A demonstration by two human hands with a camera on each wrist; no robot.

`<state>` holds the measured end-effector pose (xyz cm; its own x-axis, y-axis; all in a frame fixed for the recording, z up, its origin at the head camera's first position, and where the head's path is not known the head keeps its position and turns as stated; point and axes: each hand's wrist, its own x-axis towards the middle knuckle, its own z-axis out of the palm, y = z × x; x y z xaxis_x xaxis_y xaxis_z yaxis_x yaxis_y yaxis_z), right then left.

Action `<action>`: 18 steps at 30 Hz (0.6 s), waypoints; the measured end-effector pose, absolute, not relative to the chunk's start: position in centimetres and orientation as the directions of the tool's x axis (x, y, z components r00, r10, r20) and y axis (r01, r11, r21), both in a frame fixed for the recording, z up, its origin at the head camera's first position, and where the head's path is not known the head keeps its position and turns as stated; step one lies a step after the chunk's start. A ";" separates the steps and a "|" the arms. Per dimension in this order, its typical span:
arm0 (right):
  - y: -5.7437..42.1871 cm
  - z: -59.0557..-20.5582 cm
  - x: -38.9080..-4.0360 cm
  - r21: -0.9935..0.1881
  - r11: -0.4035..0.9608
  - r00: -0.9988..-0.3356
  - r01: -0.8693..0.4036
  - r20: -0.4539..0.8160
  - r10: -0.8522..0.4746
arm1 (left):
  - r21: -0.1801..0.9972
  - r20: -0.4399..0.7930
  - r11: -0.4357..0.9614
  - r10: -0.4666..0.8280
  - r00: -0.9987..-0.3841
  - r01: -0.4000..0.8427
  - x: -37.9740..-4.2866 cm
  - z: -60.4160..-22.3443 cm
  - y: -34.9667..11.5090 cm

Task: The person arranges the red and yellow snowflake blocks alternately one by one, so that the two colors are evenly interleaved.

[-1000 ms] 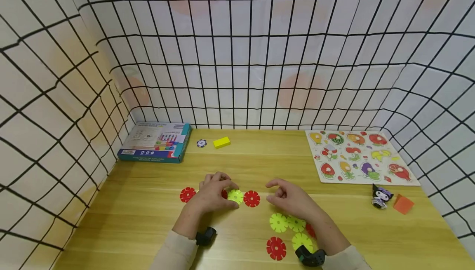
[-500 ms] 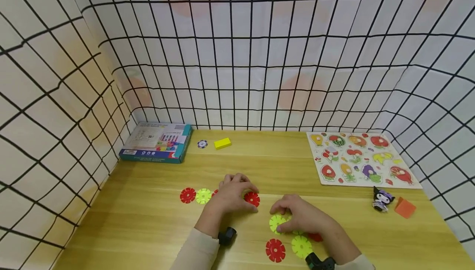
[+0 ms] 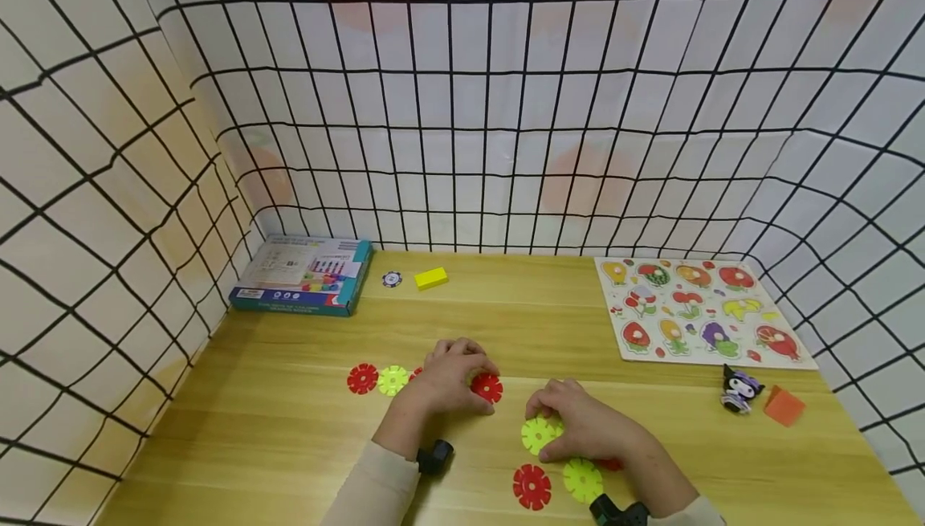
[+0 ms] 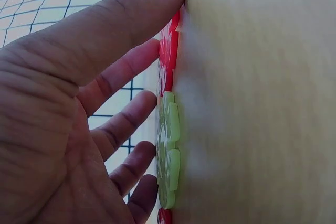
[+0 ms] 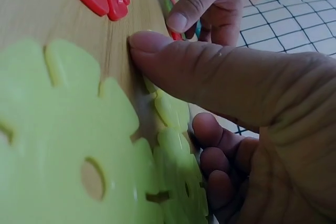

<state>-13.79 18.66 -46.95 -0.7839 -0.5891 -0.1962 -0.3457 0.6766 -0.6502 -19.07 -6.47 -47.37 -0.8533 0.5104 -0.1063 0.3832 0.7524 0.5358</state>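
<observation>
In the head view, a row of notched plastic snowflake discs lies left of centre: a red disc (image 3: 362,379), a yellow disc (image 3: 393,381) and more, partly covered by my left hand (image 3: 446,381). Its thumb and fingers lie round the red end disc (image 3: 487,387); the left wrist view shows those fingers fairly straight, beside the red disc (image 4: 169,51) and a yellow disc (image 4: 168,150). My right hand (image 3: 588,426) curls its thumb and fingers round a yellow disc (image 3: 538,435) in a loose cluster. Its index fingertip is hidden in the right wrist view.
Nearer me lie a red disc (image 3: 531,487) and a yellow disc (image 3: 582,480). A boxed toy set (image 3: 303,275), a poker chip (image 3: 392,279) and a yellow block (image 3: 431,278) stand behind. To the right are a fruit puzzle board (image 3: 704,309), a figurine (image 3: 740,389) and an orange block (image 3: 784,405).
My left hand has shifted right along the row, from a yellow disc to the red end disc. My right hand has come down to the yellow disc. Both have barely moved in the last half second.
</observation>
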 end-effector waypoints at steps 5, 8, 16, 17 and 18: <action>18.4 -47.2 -13.9 -0.656 0.684 -0.808 -0.318 -0.191 -0.558 | 0.535 -0.099 0.749 0.515 -0.851 0.391 -19.1 -47.5 -6.6; 18.3 -47.3 -14.1 -0.680 0.680 -0.824 -0.275 -0.198 -0.531 | 0.534 -0.086 0.745 0.518 -0.851 0.399 -19.1 -47.5 -6.7; 18.5 -46.9 -14.2 -0.809 0.573 -0.830 -0.129 -0.228 -0.509 | 0.532 -0.084 0.743 0.524 -0.847 0.407 -19.0 -47.5 -6.6; 18.5 -46.9 -14.2 -0.818 0.563 -0.830 -0.118 -0.229 -0.508 | 0.533 -0.087 0.743 0.523 -0.848 0.404 -19.0 -47.5 -6.6; 18.5 -46.8 -14.2 -0.824 0.555 -0.832 -0.112 -0.228 -0.506 | 0.533 -0.090 0.745 0.522 -0.848 0.402 -19.1 -47.5 -6.7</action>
<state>-14.19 18.48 -46.80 -0.8317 -0.5064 -0.2277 -0.1121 0.5549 -0.8243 -19.06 -6.66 -47.49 -0.8484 0.5217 -0.0895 0.4018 0.7447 0.5329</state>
